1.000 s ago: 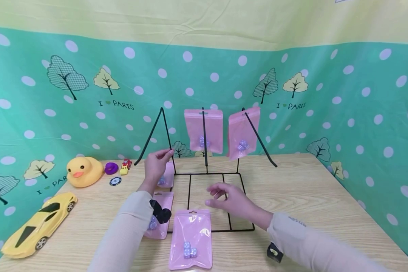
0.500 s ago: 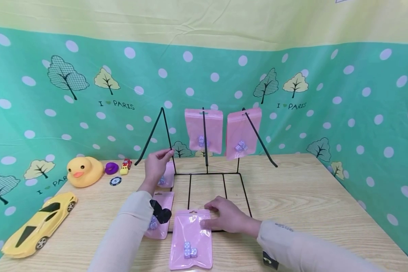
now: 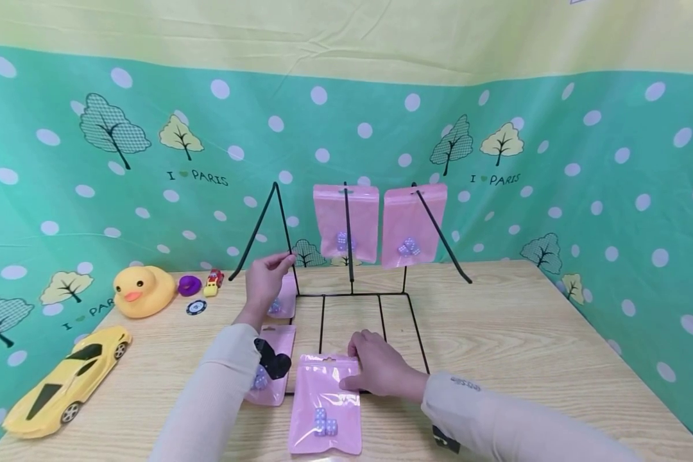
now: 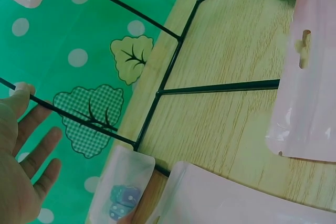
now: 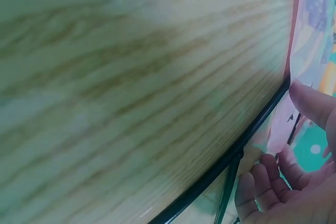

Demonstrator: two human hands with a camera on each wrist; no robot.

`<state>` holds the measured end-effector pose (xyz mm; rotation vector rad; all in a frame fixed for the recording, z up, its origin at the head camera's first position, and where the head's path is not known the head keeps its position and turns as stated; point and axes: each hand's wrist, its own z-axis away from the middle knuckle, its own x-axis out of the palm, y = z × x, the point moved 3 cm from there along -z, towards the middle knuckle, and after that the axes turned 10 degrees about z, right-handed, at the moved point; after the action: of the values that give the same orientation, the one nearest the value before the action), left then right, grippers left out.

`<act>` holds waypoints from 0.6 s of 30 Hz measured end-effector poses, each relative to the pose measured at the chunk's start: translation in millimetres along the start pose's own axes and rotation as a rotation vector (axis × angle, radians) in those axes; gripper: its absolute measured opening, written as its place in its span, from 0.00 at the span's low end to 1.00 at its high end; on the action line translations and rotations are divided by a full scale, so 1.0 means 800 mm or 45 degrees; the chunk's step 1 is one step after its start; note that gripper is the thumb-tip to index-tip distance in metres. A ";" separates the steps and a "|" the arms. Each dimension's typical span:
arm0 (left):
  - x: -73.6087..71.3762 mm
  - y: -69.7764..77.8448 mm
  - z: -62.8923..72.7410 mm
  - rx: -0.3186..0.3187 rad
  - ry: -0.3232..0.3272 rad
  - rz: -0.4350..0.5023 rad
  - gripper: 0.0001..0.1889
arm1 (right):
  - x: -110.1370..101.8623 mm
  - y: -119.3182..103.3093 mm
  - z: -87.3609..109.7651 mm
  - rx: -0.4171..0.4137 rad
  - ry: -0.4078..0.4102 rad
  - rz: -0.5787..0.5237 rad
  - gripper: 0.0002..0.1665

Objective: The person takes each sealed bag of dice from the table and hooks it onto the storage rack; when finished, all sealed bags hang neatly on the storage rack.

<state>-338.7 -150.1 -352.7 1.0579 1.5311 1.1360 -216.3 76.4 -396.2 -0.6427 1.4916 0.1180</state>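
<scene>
Rubber duck (image 3: 144, 293) on the far left is well out of the way. Next over, the left hand (image 3: 265, 279) pinches the left post (image 3: 283, 224) of the black wire rack (image 3: 381, 295), and I'd use that as a brace, since thin wire probably tips easily. Two pink bags sit below it, the far bag (image 3: 289, 298) and the wrist-side bag (image 3: 276, 388), so watch that the left sleeve (image 3: 213, 385) doesn't drag one along. Centre near, the near bag (image 3: 312, 391) lies over the rack's near side, dice (image 3: 326, 425) bunched at its near end, hanging slot (image 3: 328, 360) at its far end. Middle hung bag (image 3: 330, 212) is beyond that. The right hand (image 3: 384, 366), well apart from the left, pinches the near bag's right edge close to the top. Looks like a pick-up step to me: stick with that corner, don't cover or crease the slot, go gently because the dice could swing the bottom. Right hung bag (image 3: 401, 221) is furthest right, so don't clip that either
</scene>
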 end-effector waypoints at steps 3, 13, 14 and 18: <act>0.001 -0.001 0.000 0.001 -0.002 0.002 0.17 | 0.000 0.000 -0.003 0.000 0.004 -0.043 0.28; 0.000 -0.001 -0.001 0.008 0.006 0.013 0.17 | 0.003 0.008 -0.007 0.051 -0.048 -0.186 0.24; 0.000 -0.001 0.000 0.007 0.006 0.015 0.17 | 0.003 0.010 -0.007 0.048 -0.051 -0.212 0.23; 0.001 -0.001 0.000 0.006 0.000 0.020 0.17 | 0.003 0.014 -0.003 0.033 -0.056 -0.304 0.19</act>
<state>-339.2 -149.5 -353.6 1.0748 1.5284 1.1434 -223.6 84.2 -401.9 -0.7869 1.3617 -0.0705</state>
